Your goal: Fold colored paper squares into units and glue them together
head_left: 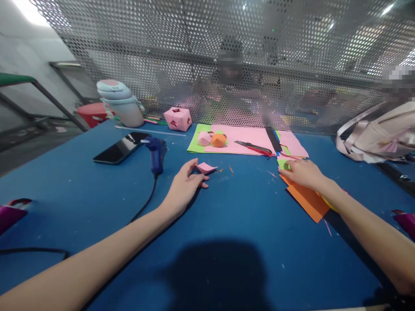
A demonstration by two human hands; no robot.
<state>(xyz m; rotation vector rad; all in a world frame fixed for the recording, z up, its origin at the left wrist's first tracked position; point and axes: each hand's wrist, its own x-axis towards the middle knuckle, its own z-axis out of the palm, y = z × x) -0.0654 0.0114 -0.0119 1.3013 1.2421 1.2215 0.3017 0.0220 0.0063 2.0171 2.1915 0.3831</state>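
My left hand rests on the blue table with its fingers apart. A small folded pink paper piece lies between its index fingertip and thumb, touching the index finger or nearly so. On the right, my right hand is curled over a stack of coloured paper, its thumb and fingers at a green paper. Orange paper sticks out beneath that hand, and a bit of yellow shows under the wrist. The fingertips' undersides are hidden.
A blue glue gun stands beside a phone. Behind are a bottle, a pink paper ball, small pink and orange paper shapes, and a red cutter on pink sheets. A bag sits right, before a perforated metal screen.
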